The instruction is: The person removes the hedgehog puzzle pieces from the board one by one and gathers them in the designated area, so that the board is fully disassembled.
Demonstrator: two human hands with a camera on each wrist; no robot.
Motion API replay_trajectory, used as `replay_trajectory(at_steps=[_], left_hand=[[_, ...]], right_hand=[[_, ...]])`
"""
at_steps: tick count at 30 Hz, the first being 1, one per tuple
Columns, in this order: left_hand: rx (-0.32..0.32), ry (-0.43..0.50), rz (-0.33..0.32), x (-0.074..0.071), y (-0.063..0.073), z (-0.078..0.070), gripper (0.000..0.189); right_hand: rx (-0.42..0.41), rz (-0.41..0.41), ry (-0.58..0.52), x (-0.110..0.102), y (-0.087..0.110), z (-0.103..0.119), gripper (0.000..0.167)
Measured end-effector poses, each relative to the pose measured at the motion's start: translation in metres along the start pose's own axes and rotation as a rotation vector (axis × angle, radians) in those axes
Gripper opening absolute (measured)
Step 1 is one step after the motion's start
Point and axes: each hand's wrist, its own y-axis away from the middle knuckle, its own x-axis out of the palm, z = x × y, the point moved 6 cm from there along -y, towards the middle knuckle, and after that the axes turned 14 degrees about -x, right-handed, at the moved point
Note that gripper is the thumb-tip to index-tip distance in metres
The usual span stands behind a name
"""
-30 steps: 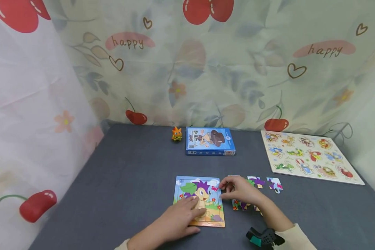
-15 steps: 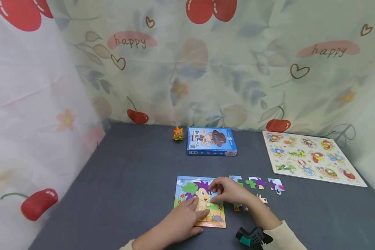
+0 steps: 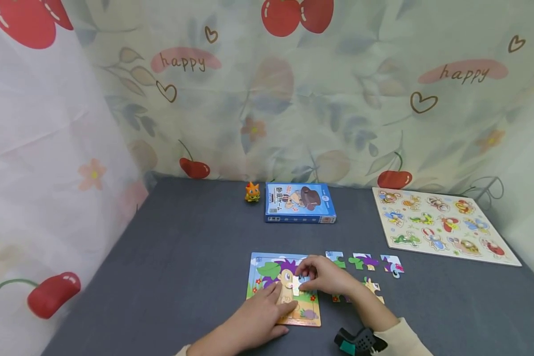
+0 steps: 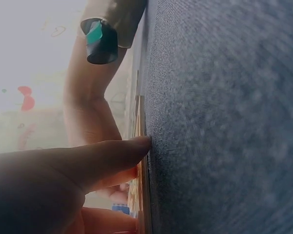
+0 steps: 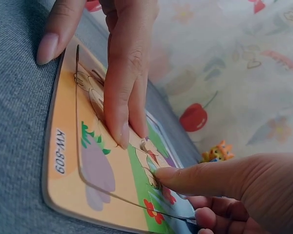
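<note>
A square jigsaw puzzle [image 3: 309,316] with a purple-haired cartoon hedgehog lies flat on the dark table. My left hand [image 3: 263,309] rests on its lower left with fingers spread. In the left wrist view, the left thumb [image 4: 132,146] lies by the tray's edge. Over the puzzle's right side, my right hand [image 3: 327,274] pinches a puzzle piece [image 3: 296,287] that shows pale with glare. Seen from the right wrist, the right thumb [image 5: 168,175] is on the picture near a red flower, with the other fingers curled at the tray's edge.
Several loose puzzle pieces [image 3: 364,261] lie right of the tray, some partly behind the right forearm. Farther back are a blue box [image 3: 300,202] and a small orange figurine [image 3: 252,192]. An insect puzzle board [image 3: 445,225] lies at the far right.
My right hand has moved left, from the puzzle's right edge to over its picture. A pale, tilted piece now shows at its fingertips. The left hand stays on the puzzle.
</note>
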Motion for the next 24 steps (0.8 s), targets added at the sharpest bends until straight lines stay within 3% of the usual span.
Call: replay_trajectory(at_steps=[4,16,24], left_hand=[[-0.001,0.005,-0.002,0.0,0.001,-0.001,0.047],[-0.003,0.003,0.002,0.0,0.001,-0.001,0.047],[-0.008,-0.001,0.022,0.002,0.0,0.0,0.048]], right_hand=[[0.019,0.0,-0.034,-0.001,0.002,-0.002,0.02],[0.093,0.028,-0.276,-0.001,0.008,-0.013,0.018],[0.159,-0.061,-0.301,-0.011,0.013,-0.016,0.025]])
